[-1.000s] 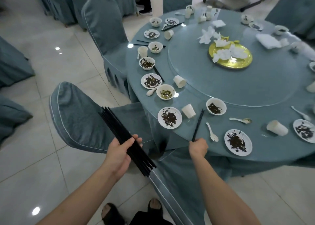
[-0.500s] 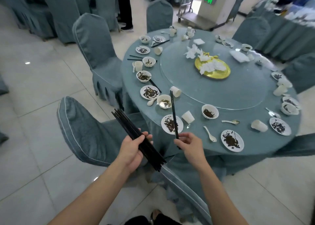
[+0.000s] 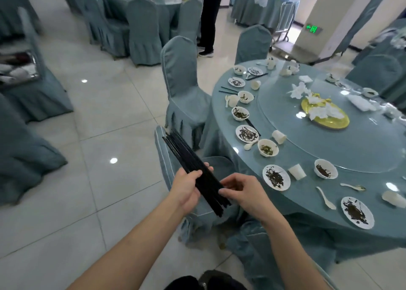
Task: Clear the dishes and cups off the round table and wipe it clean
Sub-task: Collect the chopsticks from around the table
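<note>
My left hand (image 3: 186, 188) grips a bundle of black chopsticks (image 3: 189, 166) slanting up to the left over a chair back. My right hand (image 3: 243, 191) pinches the bundle's lower end with its fingertips. To the right stands the round table (image 3: 307, 206) in a blue-grey cloth with a glass turntable (image 3: 351, 149). Along its near rim lie dirty white plates (image 3: 276, 177), small bowls (image 3: 325, 171), tipped paper cups (image 3: 297, 172) and white spoons (image 3: 325, 198). A yellow platter (image 3: 329, 123) with crumpled napkins sits on the turntable. More black chopsticks (image 3: 228, 90) lie at the far left rim.
Covered chairs stand against the table: one under my hands (image 3: 167, 158), another behind it (image 3: 182, 74). A person in dark trousers (image 3: 209, 19) stands further back by other covered tables. A metal cart (image 3: 285, 22) is near a pillar. Tiled floor spreads to the left.
My right hand lifted a pair of chopsticks off the table edge and brought them to the bundle in my left hand. The view swung left, away from the table.
</note>
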